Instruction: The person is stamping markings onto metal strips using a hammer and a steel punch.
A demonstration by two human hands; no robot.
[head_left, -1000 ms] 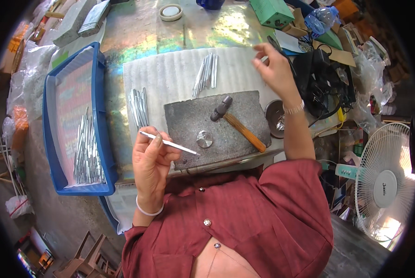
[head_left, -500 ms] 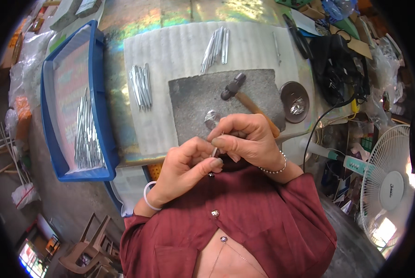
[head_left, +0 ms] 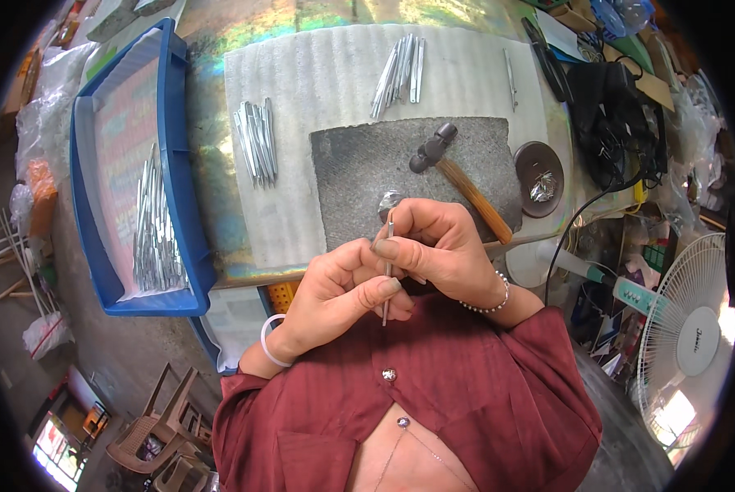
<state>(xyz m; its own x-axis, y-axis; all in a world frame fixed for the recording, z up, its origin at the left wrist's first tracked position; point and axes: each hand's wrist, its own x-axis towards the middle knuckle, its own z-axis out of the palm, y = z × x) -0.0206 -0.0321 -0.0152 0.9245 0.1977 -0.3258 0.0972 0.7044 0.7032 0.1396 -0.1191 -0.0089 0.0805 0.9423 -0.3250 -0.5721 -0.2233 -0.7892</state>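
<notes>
Foam sheet (head_left: 318, 74) ahead; rod (head_left: 389, 268) is pinched by left hand (head_left: 334, 287) and right hand (head_left: 437, 250) fingers, right earlier held well apart.

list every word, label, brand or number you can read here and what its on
White fan: dark lettering on its round hub, not copied out here.
Teal control panel: small marks, too small to read.
Blue tray: reddish marks on its lining, too blurred to read.
Thin metal rod, hammer: no lettering I can make out.
</notes>
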